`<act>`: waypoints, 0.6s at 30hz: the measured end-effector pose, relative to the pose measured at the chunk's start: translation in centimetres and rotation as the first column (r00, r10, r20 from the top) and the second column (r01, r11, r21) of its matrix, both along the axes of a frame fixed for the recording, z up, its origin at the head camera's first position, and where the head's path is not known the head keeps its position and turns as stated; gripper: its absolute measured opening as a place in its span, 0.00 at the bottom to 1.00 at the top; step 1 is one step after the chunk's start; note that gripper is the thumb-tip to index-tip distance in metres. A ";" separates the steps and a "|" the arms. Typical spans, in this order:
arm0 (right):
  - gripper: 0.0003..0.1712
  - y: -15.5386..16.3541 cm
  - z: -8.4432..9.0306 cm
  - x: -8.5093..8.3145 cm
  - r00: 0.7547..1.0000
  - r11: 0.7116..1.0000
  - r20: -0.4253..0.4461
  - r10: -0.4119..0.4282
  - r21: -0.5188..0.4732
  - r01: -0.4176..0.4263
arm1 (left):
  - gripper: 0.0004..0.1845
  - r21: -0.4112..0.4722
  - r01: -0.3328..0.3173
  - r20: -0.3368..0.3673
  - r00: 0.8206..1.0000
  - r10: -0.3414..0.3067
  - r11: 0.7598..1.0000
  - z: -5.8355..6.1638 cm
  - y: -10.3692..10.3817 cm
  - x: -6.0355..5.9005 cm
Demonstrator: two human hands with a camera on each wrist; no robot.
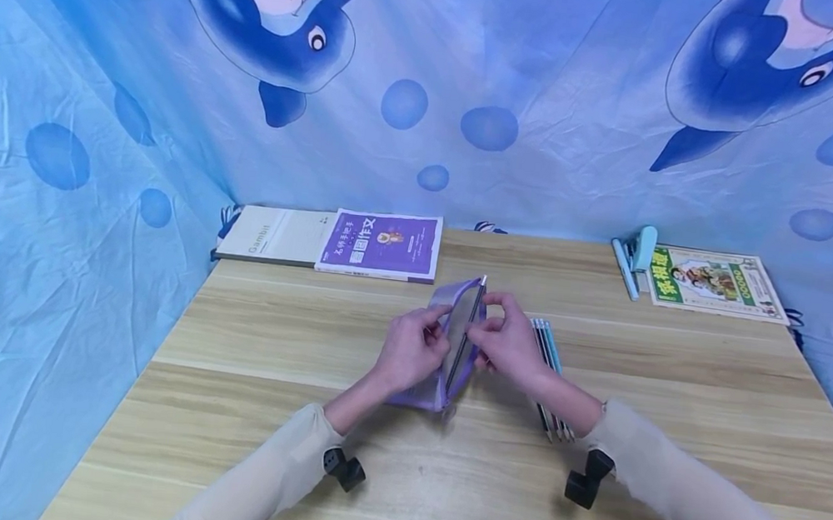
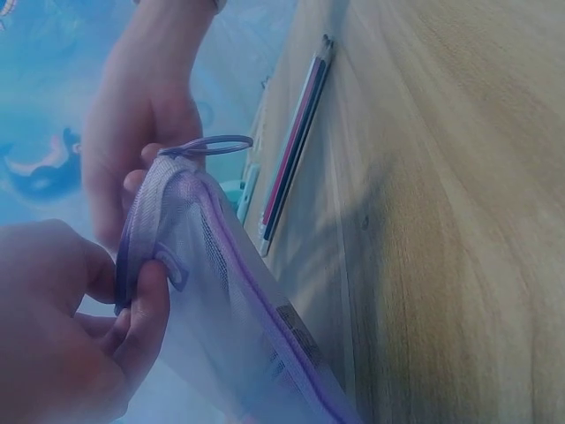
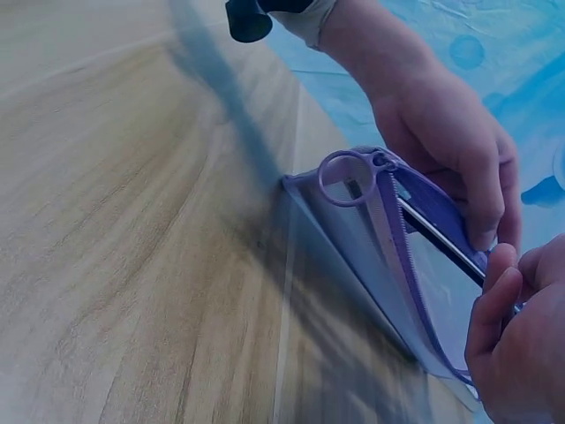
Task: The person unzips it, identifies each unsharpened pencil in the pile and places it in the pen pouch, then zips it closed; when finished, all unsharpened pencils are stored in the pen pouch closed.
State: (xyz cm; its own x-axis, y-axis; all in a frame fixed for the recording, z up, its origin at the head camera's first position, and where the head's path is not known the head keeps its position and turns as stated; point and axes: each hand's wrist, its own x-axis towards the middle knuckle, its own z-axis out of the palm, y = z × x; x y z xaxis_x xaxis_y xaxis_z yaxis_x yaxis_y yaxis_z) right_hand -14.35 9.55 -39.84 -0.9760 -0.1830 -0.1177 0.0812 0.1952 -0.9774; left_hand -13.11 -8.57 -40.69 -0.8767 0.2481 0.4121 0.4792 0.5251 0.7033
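Pinching a purple mesh pouch (image 1: 454, 339) at mid-counter (image 1: 281, 414) — left hand (image 1: 411, 352) and right hand (image 1: 510, 344) each grip one side of its unzipped mouth | pencils (image 1: 549, 373) just right of it | books (image 1: 380, 244) along the far edge — dolphin cloth (image 1: 433, 86) behind.

"Gambit" on the white book (image 1: 276, 235); other covers' print too small to read

Study desk (image 1: 302, 349) with schoolbooks (image 1: 380, 244)
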 end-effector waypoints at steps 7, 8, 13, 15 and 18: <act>0.30 -0.2 -0.3 -0.1 1.000 0.998 0.022 0.014 0.057 -0.015 | 0.25 0.002 -0.001 0.002 1.000 0.001 1.000 -0.1 0.0 0.0; 0.30 -0.2 -0.3 -0.1 1.000 0.998 0.024 0.016 0.067 -0.017 | 0.25 0.005 0.000 0.002 1.000 0.000 1.000 -0.1 0.0 0.0; 0.26 -0.3 -0.3 -0.2 0.999 0.995 0.026 0.023 0.094 -0.026 | 0.24 0.006 0.004 0.006 1.000 -0.004 1.000 -0.2 0.1 -0.1; 0.24 -0.3 -0.3 -0.2 0.999 0.995 0.026 0.026 0.095 -0.029 | 0.24 0.005 0.005 0.000 1.000 -0.005 1.000 -0.2 0.1 -0.1; 0.21 -0.2 -0.3 -0.2 0.999 0.995 0.021 0.041 0.095 -0.042 | 0.23 0.005 0.003 -0.009 1.000 -0.003 1.000 -0.3 0.1 -0.1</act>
State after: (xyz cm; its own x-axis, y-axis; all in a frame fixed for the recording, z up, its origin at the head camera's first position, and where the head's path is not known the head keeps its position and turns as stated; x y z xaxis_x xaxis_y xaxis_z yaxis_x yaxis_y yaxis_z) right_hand -14.53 9.34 -40.14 -0.9652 -0.2103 -0.1555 0.0899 0.2913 -0.9524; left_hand -13.17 -8.45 -40.95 -0.8719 0.2489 0.4216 0.4876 0.5198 0.7015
